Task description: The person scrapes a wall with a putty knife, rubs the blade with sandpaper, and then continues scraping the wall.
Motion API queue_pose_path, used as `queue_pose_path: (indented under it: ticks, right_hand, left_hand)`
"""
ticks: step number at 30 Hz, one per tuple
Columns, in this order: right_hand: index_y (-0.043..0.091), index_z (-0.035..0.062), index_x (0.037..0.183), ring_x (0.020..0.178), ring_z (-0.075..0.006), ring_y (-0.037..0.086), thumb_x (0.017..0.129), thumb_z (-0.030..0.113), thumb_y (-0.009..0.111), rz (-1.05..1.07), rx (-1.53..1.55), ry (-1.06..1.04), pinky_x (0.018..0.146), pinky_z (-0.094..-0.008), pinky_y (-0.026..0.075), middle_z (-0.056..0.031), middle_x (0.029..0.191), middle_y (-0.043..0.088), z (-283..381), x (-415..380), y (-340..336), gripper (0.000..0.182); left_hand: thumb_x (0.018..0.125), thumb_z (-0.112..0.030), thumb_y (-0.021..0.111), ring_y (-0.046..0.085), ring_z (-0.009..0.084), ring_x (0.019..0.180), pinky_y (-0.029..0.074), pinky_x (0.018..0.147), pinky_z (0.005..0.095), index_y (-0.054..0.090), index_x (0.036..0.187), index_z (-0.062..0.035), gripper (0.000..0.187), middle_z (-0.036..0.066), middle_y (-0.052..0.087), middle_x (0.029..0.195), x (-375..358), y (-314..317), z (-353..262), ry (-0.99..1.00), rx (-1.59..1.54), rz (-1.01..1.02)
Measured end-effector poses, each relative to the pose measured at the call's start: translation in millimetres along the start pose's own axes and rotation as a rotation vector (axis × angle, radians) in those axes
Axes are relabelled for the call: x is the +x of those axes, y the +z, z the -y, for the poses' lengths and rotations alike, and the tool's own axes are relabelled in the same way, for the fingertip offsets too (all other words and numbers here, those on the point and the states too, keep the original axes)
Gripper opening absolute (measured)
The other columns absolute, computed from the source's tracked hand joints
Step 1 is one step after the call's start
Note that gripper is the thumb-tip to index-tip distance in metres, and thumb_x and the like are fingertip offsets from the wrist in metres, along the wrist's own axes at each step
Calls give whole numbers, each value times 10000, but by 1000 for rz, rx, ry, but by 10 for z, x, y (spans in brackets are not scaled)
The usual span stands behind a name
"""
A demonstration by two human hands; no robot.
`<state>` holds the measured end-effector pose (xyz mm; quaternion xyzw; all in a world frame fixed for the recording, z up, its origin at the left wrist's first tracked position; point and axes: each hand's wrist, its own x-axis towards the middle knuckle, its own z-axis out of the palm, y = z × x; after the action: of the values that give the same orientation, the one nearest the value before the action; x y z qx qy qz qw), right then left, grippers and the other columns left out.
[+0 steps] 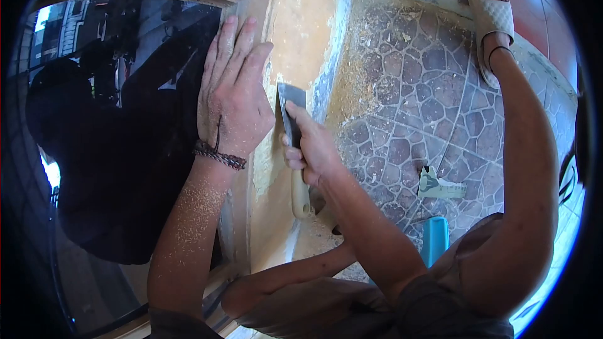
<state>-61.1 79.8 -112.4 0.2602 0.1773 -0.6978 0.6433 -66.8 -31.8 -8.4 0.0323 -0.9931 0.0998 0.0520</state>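
Note:
My left hand lies flat with fingers stretched out along the edge of the wooden window frame. Pale dust and small flakes cover this hand and forearm, and a braided bracelet circles the wrist. In my right hand is a putty knife, gripped where the blade meets its cream handle, thumb on the metal. The blade's edge is right at the yellowish wall, just beside the frame. Paint on this wall strip is patchy and peeling.
Dark reflective glass fills the left side. Flakes are scattered over the stone-patterned floor. A torn pale-green piece and a teal object lie near my bent leg. My sandalled foot rests at the upper right.

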Motion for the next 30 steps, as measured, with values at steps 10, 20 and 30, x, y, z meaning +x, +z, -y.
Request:
queue_pose_path:
  ticks: [10, 20, 30]
  right_hand:
    - [519, 121, 842, 413, -76, 345, 907, 420, 595, 21, -11, 23, 356, -228, 212, -11, 640, 491, -48, -2, -23, 316]
    - [540, 106, 826, 384, -85, 359, 907, 430, 591, 16, -48, 64, 339, -236, 238, -15, 623, 501, -105, -48, -40, 338]
    - [524, 103, 816, 398, -75, 341, 909, 419, 596, 59, -2, 74, 340, -231, 225, -11, 622, 495, -26, -67, 15, 337]
  left_hand:
    - [775, 34, 528, 337, 366, 1364, 281, 1121, 473, 585, 1143, -11, 375, 189, 469, 1384, 23, -28, -3, -11, -4, 25]
    - [774, 41, 530, 348, 371, 1357, 282, 1121, 473, 587, 1140, -11, 374, 192, 475, 1379, 21, -27, -2, -6, -6, 17]
    - [783, 40, 519, 357, 355, 1353, 279, 1123, 475, 583, 1096, 0, 322, 184, 485, 1366, 27, -23, -12, -8, 1, 6]
